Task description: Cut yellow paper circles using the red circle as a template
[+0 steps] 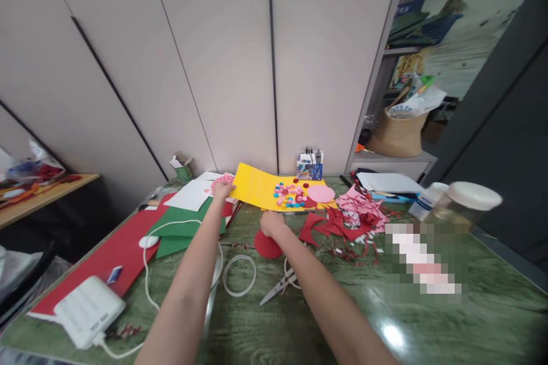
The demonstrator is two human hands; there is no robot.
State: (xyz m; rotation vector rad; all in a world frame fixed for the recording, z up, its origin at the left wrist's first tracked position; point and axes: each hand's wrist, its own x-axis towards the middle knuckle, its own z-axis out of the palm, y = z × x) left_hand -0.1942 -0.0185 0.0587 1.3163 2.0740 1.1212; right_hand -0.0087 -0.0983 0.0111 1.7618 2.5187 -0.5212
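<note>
My left hand (pixel 223 189) pinches the left end of a yellow paper sheet (pixel 252 185), which is lifted and tilted on that side. On the sheet's right part lie many small pink, blue, yellow and red pieces (pixel 291 195) and a pink paper circle (pixel 321 193). My right hand (pixel 273 222) is closed at the sheet's lower edge, over a red paper circle (pixel 268 245). Its fingertips are hidden, so I cannot tell whether it grips the sheet or the circle. Below my right wrist, open scissors (pixel 276 290) lie on the green table (pixel 342 319).
Red and pink scraps (pixel 355 214) lie to the right, with a lidded jar (pixel 471 205) beyond. A roll of tape (pixel 240 275) rests between my forearms. Green sheets (pixel 175 228), a red sheet (pixel 89 265) and a corded white box (pixel 89 311) are leftward. A pen holder (pixel 310 165) stands behind.
</note>
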